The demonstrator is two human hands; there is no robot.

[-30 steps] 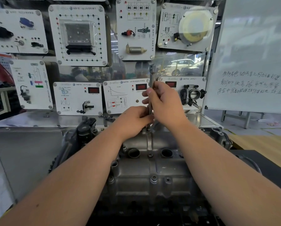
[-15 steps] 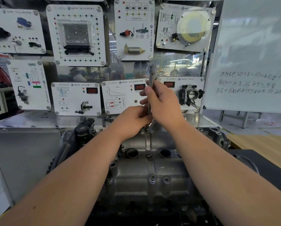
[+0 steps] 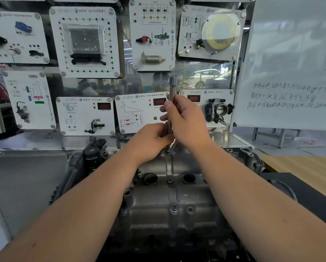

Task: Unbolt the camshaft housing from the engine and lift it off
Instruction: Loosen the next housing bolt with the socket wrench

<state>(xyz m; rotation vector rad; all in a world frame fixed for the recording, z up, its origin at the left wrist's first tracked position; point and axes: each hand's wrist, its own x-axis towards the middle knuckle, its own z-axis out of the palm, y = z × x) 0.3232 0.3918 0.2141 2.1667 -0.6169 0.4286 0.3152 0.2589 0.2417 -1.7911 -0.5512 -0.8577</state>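
The right hand grips a tall metal wrench standing upright. The left hand pinches its bottom, at the gray camshaft housing's 12 o'clock edge.

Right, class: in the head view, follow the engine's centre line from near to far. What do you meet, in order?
Near centre bolt → second centre bolt between the two round bores → tool tip on the far bolt → left hand → right hand → tool's upper socket end.
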